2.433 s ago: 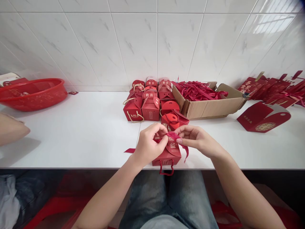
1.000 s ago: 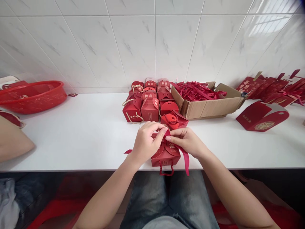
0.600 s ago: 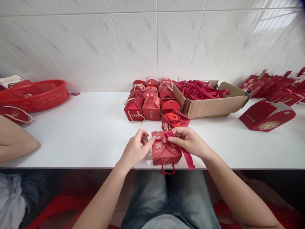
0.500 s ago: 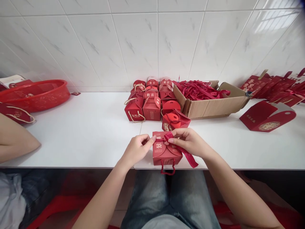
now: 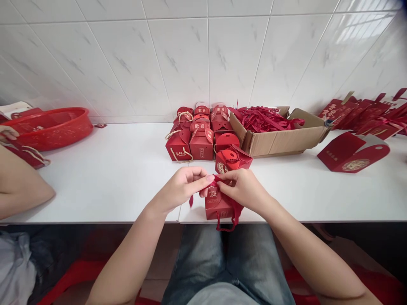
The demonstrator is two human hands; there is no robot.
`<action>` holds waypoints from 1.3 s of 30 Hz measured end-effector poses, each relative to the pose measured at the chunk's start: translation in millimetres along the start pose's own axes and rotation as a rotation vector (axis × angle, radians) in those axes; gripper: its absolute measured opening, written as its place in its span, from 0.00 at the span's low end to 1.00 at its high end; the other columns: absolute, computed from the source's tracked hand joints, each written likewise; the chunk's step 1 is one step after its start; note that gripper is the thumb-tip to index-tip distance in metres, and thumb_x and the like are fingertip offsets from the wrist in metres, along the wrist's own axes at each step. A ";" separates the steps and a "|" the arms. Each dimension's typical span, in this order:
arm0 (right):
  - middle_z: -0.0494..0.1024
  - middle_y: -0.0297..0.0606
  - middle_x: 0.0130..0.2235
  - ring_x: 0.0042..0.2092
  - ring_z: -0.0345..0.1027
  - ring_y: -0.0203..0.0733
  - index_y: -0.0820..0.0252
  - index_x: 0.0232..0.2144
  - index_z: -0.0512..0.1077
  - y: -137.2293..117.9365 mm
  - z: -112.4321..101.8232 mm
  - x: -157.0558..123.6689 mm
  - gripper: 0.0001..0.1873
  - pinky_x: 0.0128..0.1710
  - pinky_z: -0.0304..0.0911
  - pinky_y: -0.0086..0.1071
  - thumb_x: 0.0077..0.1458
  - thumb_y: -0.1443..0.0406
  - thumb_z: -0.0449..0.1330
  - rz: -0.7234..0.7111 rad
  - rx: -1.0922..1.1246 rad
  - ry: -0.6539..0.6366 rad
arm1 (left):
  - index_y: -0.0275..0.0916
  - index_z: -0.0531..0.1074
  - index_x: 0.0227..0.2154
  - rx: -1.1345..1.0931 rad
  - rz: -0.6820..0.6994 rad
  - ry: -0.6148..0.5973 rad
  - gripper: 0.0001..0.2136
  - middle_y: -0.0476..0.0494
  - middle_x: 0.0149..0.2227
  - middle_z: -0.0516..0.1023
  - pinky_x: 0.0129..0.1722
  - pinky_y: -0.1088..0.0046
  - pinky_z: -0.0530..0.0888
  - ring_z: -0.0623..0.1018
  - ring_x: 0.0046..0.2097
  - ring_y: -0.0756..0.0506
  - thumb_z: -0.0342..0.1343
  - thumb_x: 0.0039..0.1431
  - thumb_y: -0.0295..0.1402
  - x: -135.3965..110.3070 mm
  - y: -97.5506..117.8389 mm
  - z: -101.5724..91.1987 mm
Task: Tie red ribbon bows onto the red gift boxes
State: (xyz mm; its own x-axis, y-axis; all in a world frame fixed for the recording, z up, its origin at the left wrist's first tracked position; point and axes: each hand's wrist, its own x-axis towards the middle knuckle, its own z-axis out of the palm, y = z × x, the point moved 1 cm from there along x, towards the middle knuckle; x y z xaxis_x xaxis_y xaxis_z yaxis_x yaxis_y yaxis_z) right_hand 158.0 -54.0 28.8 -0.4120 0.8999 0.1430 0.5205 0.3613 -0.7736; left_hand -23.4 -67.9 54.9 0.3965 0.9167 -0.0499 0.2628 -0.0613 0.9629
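A small red gift box (image 5: 217, 204) with gold lettering and a red cord handle stands at the near edge of the white table (image 5: 121, 178). My left hand (image 5: 184, 186) and my right hand (image 5: 243, 188) meet over its top. Both pinch a red ribbon (image 5: 215, 178) there. One ribbon end hangs at the left of the box, the other falls down its right front. A group of finished red gift boxes (image 5: 200, 135) sits just behind.
A cardboard box (image 5: 286, 137) full of red ribbons stands at the right. Flat red box blanks (image 5: 352, 152) lie further right, with a pile (image 5: 372, 116) by the wall. A red basket (image 5: 47, 127) is far left, where another person's arm (image 5: 19, 186) rests.
My left hand has come back to the ribbon and pinched it beside my right hand. The long ribbon tail at the right has been drawn in. The box sits a little nearer the edge.
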 end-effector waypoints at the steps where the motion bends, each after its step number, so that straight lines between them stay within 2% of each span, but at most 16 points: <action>1: 0.78 0.32 0.26 0.25 0.64 0.32 0.59 0.31 0.78 -1.5 -1.7 -1.2 0.12 0.26 0.56 0.27 0.52 0.71 0.54 -0.047 -0.005 -0.041 | 0.37 0.69 0.24 -0.020 0.023 -0.035 0.13 0.52 0.22 0.70 0.28 0.76 0.65 0.68 0.26 0.53 0.56 0.58 0.40 3.1 9.1 1.4; 3: 0.76 0.30 0.25 0.25 0.61 0.31 0.60 0.28 0.76 -3.0 -5.3 -4.5 0.11 0.26 0.54 0.26 0.52 0.73 0.54 -0.124 0.007 -0.105 | 0.36 0.73 0.27 -0.033 0.054 -0.074 0.10 0.50 0.23 0.72 0.29 0.75 0.68 0.71 0.27 0.52 0.57 0.57 0.38 12.8 22.7 5.8; 5: 0.70 0.29 0.21 0.24 0.57 0.30 0.61 0.20 0.69 -2.6 -7.3 -7.6 0.11 0.24 0.52 0.26 0.53 0.69 0.57 -0.157 0.011 -0.116 | 0.36 0.75 0.30 -0.044 0.074 -0.063 0.08 0.49 0.24 0.75 0.33 0.73 0.71 0.74 0.29 0.50 0.57 0.57 0.36 25.6 28.9 10.5; 8: 0.61 0.29 0.17 0.22 0.49 0.30 0.60 0.14 0.58 0.4 -5.3 -9.0 0.21 0.22 0.47 0.28 0.55 0.62 0.58 -0.142 0.026 -0.073 | 0.36 0.75 0.40 -0.092 0.114 -0.044 0.10 0.44 0.32 0.80 0.42 0.67 0.74 0.79 0.38 0.45 0.56 0.58 0.35 43.0 25.8 14.1; 10: 0.58 0.28 0.17 0.22 0.47 0.31 0.59 0.14 0.57 2.9 -2.3 -7.9 0.22 0.23 0.47 0.29 0.57 0.62 0.56 -0.124 0.055 -0.035 | 0.38 0.72 0.48 -0.117 0.169 -0.022 0.15 0.41 0.39 0.80 0.48 0.64 0.72 0.78 0.45 0.43 0.54 0.60 0.36 47.7 19.1 12.3; 11: 0.57 0.29 0.17 0.22 0.47 0.31 0.59 0.14 0.56 4.0 -1.0 -7.1 0.22 0.23 0.47 0.29 0.58 0.62 0.55 -0.123 0.068 -0.024 | 0.40 0.70 0.50 -0.107 0.205 0.029 0.16 0.41 0.42 0.79 0.50 0.64 0.72 0.77 0.47 0.43 0.54 0.61 0.37 47.2 15.4 10.0; 14: 0.56 0.29 0.18 0.23 0.48 0.32 0.59 0.15 0.55 6.6 0.6 -5.6 0.21 0.24 0.48 0.29 0.58 0.62 0.54 -0.133 0.092 -0.027 | 0.40 0.71 0.44 0.075 0.254 0.206 0.13 0.42 0.43 0.77 0.49 0.66 0.71 0.76 0.47 0.44 0.54 0.60 0.41 37.4 4.2 1.9; 15: 0.57 0.29 0.18 0.23 0.48 0.32 0.59 0.15 0.56 7.4 0.6 -5.6 0.21 0.24 0.48 0.29 0.58 0.62 0.54 -0.133 0.102 -0.031 | 0.40 0.72 0.42 0.170 0.245 0.204 0.13 0.43 0.42 0.77 0.47 0.66 0.71 0.75 0.46 0.44 0.56 0.58 0.41 33.0 0.5 0.3; 17: 0.57 0.29 0.18 0.23 0.49 0.32 0.59 0.16 0.57 9.0 1.1 -6.1 0.20 0.24 0.48 0.29 0.58 0.62 0.54 -0.123 0.128 -0.035 | 0.40 0.73 0.37 0.330 0.213 0.117 0.12 0.44 0.41 0.77 0.45 0.67 0.70 0.75 0.44 0.44 0.60 0.54 0.42 25.3 -6.6 -0.2; 19: 0.60 0.29 0.19 0.23 0.52 0.32 0.59 0.17 0.59 11.1 2.7 -7.3 0.19 0.24 0.50 0.28 0.57 0.61 0.55 -0.099 0.174 -0.011 | 0.40 0.74 0.32 0.387 0.196 0.070 0.11 0.46 0.37 0.78 0.43 0.67 0.70 0.75 0.41 0.44 0.62 0.52 0.42 20.3 -13.3 1.3; 22: 0.69 0.30 0.24 0.26 0.62 0.34 0.57 0.26 0.62 15.1 6.8 -9.5 0.11 0.26 0.55 0.28 0.54 0.61 0.60 -0.058 0.293 0.105 | 0.39 0.70 0.25 0.291 0.180 0.093 0.11 0.45 0.34 0.77 0.40 0.68 0.70 0.76 0.39 0.45 0.60 0.54 0.40 17.8 -22.2 5.0; 24: 0.71 0.29 0.27 0.28 0.66 0.35 0.56 0.30 0.59 18.2 9.6 -10.8 0.13 0.28 0.59 0.28 0.51 0.61 0.62 -0.047 0.351 0.177 | 0.38 0.68 0.23 0.183 0.182 0.083 0.11 0.44 0.36 0.78 0.42 0.67 0.72 0.77 0.41 0.44 0.60 0.54 0.38 17.7 -27.1 7.5; 29: 0.69 0.27 0.25 0.27 0.66 0.35 0.55 0.31 0.57 24.3 12.8 -11.7 0.15 0.26 0.59 0.27 0.52 0.60 0.62 -0.074 0.402 0.177 | 0.38 0.66 0.23 0.095 0.197 0.105 0.10 0.43 0.35 0.77 0.45 0.66 0.72 0.76 0.45 0.43 0.59 0.55 0.35 18.4 -37.0 9.2; 34: 0.70 0.30 0.28 0.30 0.68 0.35 0.56 0.29 0.58 25.1 12.4 -10.9 0.13 0.25 0.61 0.26 0.53 0.60 0.61 -0.097 0.392 0.201 | 0.38 0.67 0.25 0.102 0.205 0.176 0.08 0.44 0.33 0.76 0.41 0.68 0.73 0.77 0.42 0.44 0.59 0.53 0.34 18.6 -42.0 11.9; 39: 0.74 0.34 0.30 0.32 0.72 0.38 0.56 0.32 0.64 21.6 13.9 -12.7 0.07 0.28 0.67 0.29 0.54 0.62 0.60 -0.148 0.278 0.283 | 0.39 0.65 0.30 0.107 0.235 0.267 0.08 0.47 0.32 0.75 0.40 0.70 0.72 0.77 0.38 0.47 0.60 0.53 0.33 16.8 -43.4 18.5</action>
State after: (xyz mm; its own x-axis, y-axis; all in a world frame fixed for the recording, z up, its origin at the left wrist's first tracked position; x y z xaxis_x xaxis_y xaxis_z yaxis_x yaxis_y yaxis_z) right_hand 164.1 -61.0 1.7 -0.2248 0.8891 0.3988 0.2335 0.4465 -0.8638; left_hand -11.8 -57.2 7.4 0.2170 0.9425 0.2541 0.2875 -0.3104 0.9061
